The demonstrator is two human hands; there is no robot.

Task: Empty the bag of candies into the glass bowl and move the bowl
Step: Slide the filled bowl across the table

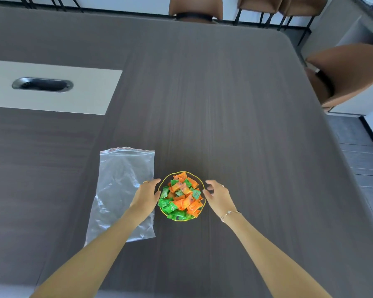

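Observation:
A glass bowl (201, 186) with a yellowish rim stands on the dark wooden table (235, 117), near me. It is heaped with orange and green wrapped candies (182, 195). A clear plastic zip bag (122, 181) lies flat and empty on the table just left of the bowl. My left hand (147, 195) is at the bowl's left side, fingers spread, thumb by the rim. My right hand (218, 195) is at the bowl's right side, fingers curled and apart. Whether either hand touches the glass is unclear.
A pale inset panel (91, 91) with a dark oval cable opening (42, 84) lies at the far left of the table. Brown chairs stand at the far edge (195, 7) and at the right side (349, 74). The table's right edge slopes close to my right arm.

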